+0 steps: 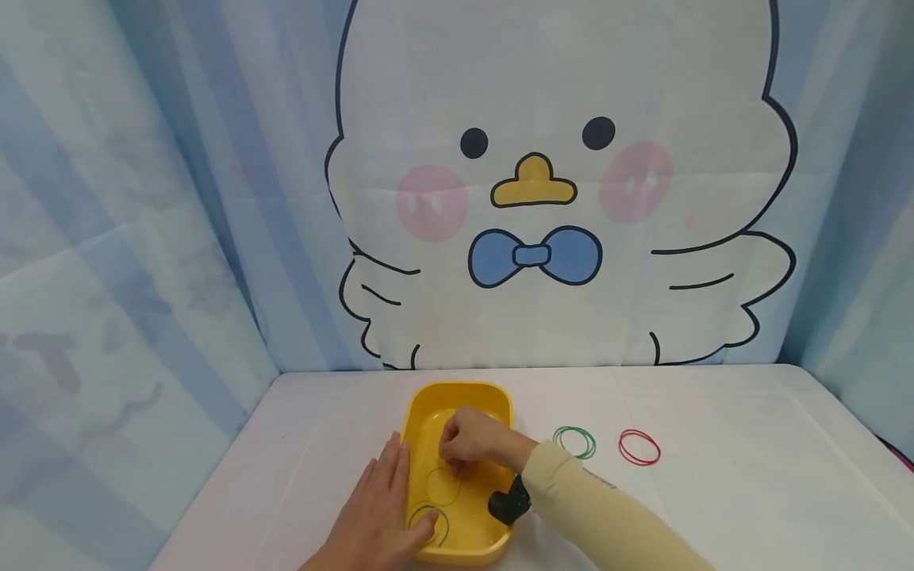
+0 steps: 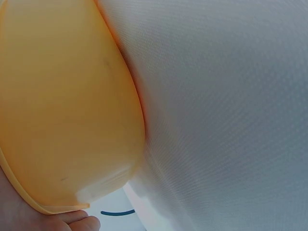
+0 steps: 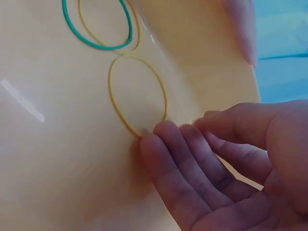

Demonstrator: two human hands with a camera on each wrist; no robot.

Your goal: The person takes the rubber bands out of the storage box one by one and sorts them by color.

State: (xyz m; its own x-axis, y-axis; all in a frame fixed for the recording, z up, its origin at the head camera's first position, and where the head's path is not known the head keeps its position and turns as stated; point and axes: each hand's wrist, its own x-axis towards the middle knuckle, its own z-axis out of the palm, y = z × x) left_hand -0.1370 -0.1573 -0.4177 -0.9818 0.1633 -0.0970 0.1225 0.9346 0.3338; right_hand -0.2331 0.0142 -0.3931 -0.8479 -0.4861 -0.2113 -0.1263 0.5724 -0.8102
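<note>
A yellow tray [image 1: 464, 551] stands on the table, with thin rubber bands inside. My left hand [image 1: 378, 503] lies along its left rim, fingers straight, thumb reaching over the inside. Beside that thumb, a green rubber band [image 3: 98, 45] overlaps a yellow one. Another yellow rubber band [image 3: 111, 94] lies on the tray floor and passes behind the fingertips of my right hand [image 3: 211, 178]. That hand is low in the tray, its fingers curled and the thumb against the index finger. Whether anything is pinched there is hidden.
On the table right of the tray lie a loose bunch of green rubber bands [image 1: 592, 444] and a bunch of red rubber bands [image 1: 658, 452]. A black device [image 1: 508, 503] sits at my right wrist. Printed curtains [image 1: 528, 325] enclose the table's back and sides.
</note>
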